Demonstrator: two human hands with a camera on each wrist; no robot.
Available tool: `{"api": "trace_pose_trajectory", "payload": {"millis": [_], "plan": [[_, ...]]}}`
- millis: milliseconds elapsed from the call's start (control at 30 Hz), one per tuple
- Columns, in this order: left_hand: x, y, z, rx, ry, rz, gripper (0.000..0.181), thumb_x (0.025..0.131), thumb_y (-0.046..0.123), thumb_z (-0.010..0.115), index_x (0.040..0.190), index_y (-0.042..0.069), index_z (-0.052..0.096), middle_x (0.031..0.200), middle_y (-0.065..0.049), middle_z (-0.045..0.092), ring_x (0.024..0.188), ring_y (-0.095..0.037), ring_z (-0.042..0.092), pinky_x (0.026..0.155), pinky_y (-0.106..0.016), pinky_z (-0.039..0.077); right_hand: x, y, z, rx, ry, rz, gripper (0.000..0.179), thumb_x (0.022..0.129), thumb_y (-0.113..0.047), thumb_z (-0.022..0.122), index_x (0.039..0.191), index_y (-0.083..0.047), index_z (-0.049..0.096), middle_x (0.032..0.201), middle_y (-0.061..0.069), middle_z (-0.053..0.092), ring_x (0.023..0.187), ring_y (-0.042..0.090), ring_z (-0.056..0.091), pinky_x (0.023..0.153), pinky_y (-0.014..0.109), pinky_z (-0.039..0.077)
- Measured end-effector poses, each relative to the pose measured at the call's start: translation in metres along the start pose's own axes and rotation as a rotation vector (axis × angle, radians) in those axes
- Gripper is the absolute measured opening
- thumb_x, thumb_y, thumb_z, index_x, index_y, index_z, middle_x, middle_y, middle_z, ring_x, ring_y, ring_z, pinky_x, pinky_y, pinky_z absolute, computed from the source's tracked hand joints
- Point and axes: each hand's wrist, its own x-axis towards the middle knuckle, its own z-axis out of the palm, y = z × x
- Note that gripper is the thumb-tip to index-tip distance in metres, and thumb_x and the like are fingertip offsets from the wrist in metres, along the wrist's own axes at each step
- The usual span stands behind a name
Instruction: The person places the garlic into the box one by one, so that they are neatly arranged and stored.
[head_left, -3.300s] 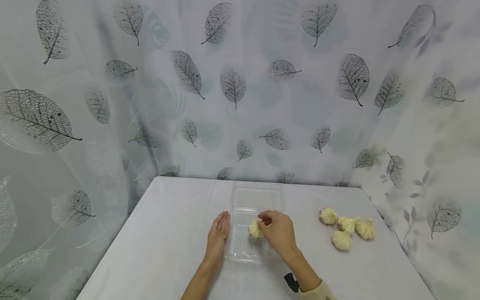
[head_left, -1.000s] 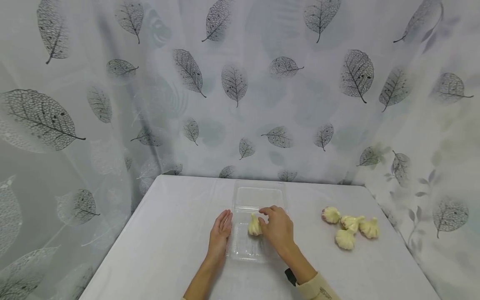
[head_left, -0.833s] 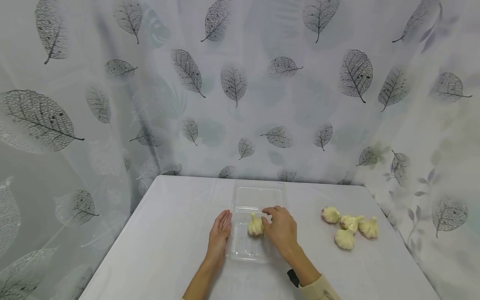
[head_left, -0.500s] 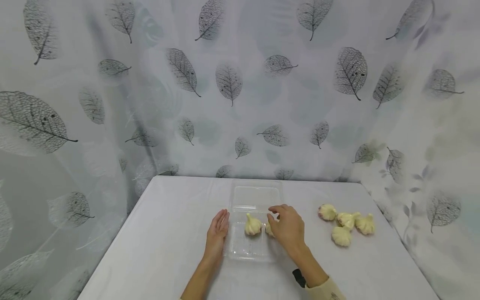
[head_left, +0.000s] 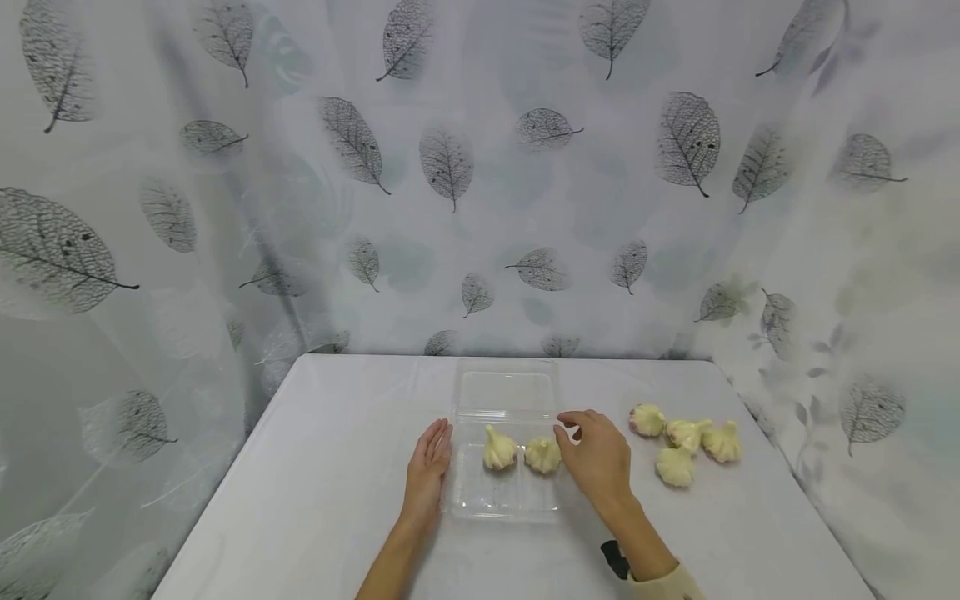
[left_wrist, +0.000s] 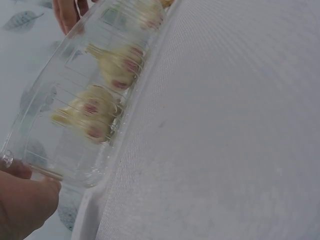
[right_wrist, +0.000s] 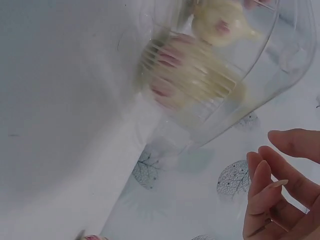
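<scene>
Two garlic bulbs sit side by side in a clear plastic clamshell box point(head_left: 487, 500) on the table: the left bulb point(head_left: 499, 450) and the right bulb point(head_left: 542, 456). The box's lid point(head_left: 506, 390) lies folded back, away from me. My left hand point(head_left: 427, 471) rests along the box's left side with fingers straight; in the left wrist view its thumb point(left_wrist: 37, 200) is at the box's end wall. My right hand point(head_left: 598, 457) is just off the box's right edge, fingers loosely bent, thumb and fingertips apart, nothing between them, as the right wrist view confirms.
To the right on the white-covered table point(head_left: 322, 467) lie several more garlic bulbs in a cluster, among them a near one point(head_left: 676, 467) and a rightmost one point(head_left: 722, 442). A leaf-patterned curtain point(head_left: 450, 167) hangs behind the table and along its sides.
My right hand has let go of a garlic bulb in the box and drawn back to the right, uncovering a second bulb there. My left hand stays at the box's side.
</scene>
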Motion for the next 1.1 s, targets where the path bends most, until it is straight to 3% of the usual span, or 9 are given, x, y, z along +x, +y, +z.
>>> {"api": "trace_pose_trajectory", "payload": {"millis": [433, 933, 1100], "plan": [[-0.002, 0.0, 0.0, 0.012, -0.01, -0.011, 0.056, 0.11, -0.002, 0.039, 0.163, 0.004, 0.024, 0.171, -0.013, 0.024, 0.159, -0.026, 0.022, 0.125, -0.028, 0.025, -0.009, 0.023, -0.014, 0.004, 0.027, 0.038, 0.014, 0.085, -0.016, 0.084, 0.099, -0.013, 0.082, 0.083, 0.003, 0.075, 0.069, 0.017, 0.067, 0.049, 0.03, 0.049], [-0.003, 0.001, 0.0, -0.005, -0.007, -0.004, 0.057, 0.108, -0.005, 0.038, 0.163, 0.0, 0.022, 0.171, -0.017, 0.023, 0.159, -0.03, 0.021, 0.125, -0.028, 0.026, -0.012, 0.045, -0.048, 0.034, 0.082, 0.131, 0.013, 0.088, -0.014, 0.08, 0.101, -0.012, 0.082, 0.079, -0.001, 0.075, 0.068, 0.02, 0.069, 0.048, 0.029, 0.045], [-0.003, 0.003, 0.001, -0.003, -0.012, -0.016, 0.058, 0.108, -0.006, 0.036, 0.164, 0.003, 0.022, 0.172, -0.013, 0.022, 0.159, -0.027, 0.021, 0.125, -0.028, 0.025, -0.013, 0.058, -0.056, 0.013, 0.123, 0.14, 0.014, 0.087, -0.014, 0.082, 0.101, -0.011, 0.083, 0.078, 0.0, 0.075, 0.069, 0.02, 0.069, 0.05, 0.03, 0.045]]}}
